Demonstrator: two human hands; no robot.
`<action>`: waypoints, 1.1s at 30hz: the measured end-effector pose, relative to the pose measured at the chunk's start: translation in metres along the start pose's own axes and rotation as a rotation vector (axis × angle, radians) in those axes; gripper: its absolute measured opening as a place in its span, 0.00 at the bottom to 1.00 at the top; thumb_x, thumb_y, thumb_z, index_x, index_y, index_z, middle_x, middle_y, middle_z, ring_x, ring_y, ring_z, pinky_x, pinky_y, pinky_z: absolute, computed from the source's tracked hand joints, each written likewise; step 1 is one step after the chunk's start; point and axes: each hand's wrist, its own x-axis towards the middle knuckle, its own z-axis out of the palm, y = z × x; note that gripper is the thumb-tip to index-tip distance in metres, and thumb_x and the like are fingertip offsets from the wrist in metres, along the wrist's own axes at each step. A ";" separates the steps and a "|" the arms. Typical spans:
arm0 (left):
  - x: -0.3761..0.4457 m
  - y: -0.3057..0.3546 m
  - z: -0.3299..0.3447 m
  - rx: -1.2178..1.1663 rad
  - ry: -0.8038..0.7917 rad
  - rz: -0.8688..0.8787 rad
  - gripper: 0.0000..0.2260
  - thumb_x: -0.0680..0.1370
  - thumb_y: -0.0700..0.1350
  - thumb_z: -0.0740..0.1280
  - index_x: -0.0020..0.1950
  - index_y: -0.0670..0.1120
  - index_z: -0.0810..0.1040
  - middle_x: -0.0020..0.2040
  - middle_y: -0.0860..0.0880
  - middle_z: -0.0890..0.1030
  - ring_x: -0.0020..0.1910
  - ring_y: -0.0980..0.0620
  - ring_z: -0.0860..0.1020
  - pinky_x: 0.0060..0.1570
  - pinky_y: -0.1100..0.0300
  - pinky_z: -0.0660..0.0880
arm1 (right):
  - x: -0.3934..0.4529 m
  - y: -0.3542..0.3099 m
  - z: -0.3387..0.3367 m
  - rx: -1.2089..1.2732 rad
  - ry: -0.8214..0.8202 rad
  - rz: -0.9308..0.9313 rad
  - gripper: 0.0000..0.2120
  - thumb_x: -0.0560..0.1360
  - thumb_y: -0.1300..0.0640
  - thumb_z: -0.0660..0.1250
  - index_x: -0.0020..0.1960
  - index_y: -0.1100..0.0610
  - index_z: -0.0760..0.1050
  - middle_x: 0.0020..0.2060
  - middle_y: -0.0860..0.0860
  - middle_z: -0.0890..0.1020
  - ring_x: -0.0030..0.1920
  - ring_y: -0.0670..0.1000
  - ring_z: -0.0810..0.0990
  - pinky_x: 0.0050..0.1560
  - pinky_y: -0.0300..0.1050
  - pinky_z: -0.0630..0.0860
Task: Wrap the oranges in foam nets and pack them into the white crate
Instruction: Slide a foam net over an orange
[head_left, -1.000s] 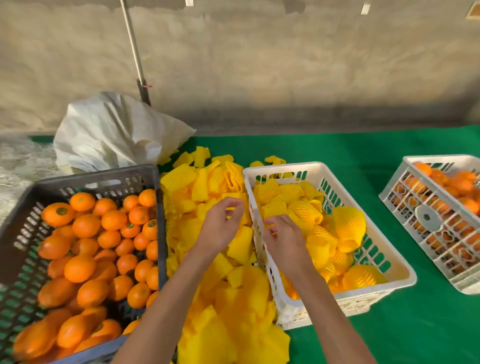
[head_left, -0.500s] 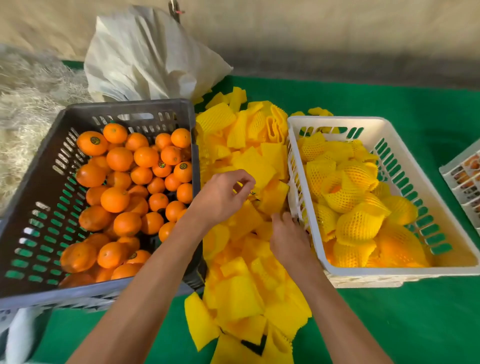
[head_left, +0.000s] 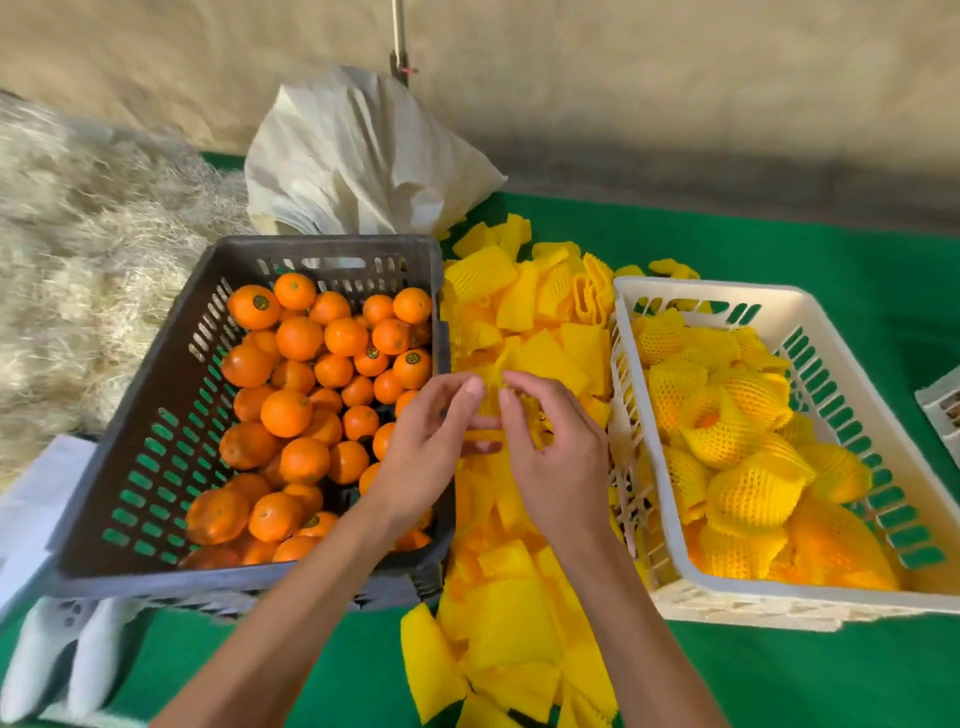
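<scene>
A grey crate (head_left: 156, 405) on the left is full of bare oranges (head_left: 298, 338). A heap of yellow foam nets (head_left: 524, 322) lies between it and the white crate (head_left: 670, 551), which holds several net-wrapped oranges (head_left: 748, 488). Both hands meet over the heap. My left hand (head_left: 426, 457) and my right hand (head_left: 556, 457) pinch one yellow foam net (head_left: 485, 434) between their fingertips, and it stretches between them. No orange is in either hand.
A white sack (head_left: 358, 161) stands behind the grey crate, with a pile of pale straw (head_left: 78, 249) to the left. Green cloth (head_left: 779, 675) covers the table. The corner of another white crate (head_left: 943, 405) shows at the right edge.
The right hand has left the white crate's edge and come to the heap. Both hands now pinch one net together. The view has swung left and down.
</scene>
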 end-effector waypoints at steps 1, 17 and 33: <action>-0.002 0.002 -0.002 -0.029 0.036 0.009 0.16 0.83 0.54 0.66 0.65 0.45 0.79 0.54 0.50 0.85 0.54 0.51 0.85 0.45 0.59 0.83 | -0.005 -0.003 0.007 0.061 -0.015 -0.029 0.09 0.82 0.57 0.67 0.60 0.56 0.81 0.55 0.45 0.83 0.57 0.40 0.80 0.55 0.35 0.77; -0.006 0.018 -0.073 -0.189 0.110 -0.043 0.16 0.86 0.47 0.62 0.69 0.40 0.80 0.66 0.43 0.82 0.67 0.43 0.79 0.68 0.47 0.76 | 0.026 -0.030 0.075 -0.070 -0.271 0.205 0.20 0.78 0.47 0.69 0.68 0.52 0.76 0.61 0.49 0.81 0.59 0.49 0.80 0.57 0.47 0.80; 0.012 -0.042 -0.198 1.500 -0.491 -0.879 0.17 0.78 0.52 0.74 0.58 0.40 0.80 0.54 0.41 0.80 0.58 0.41 0.81 0.51 0.51 0.77 | 0.018 -0.023 0.137 -0.281 -0.381 0.027 0.08 0.79 0.58 0.64 0.54 0.61 0.80 0.53 0.53 0.73 0.47 0.53 0.78 0.45 0.50 0.79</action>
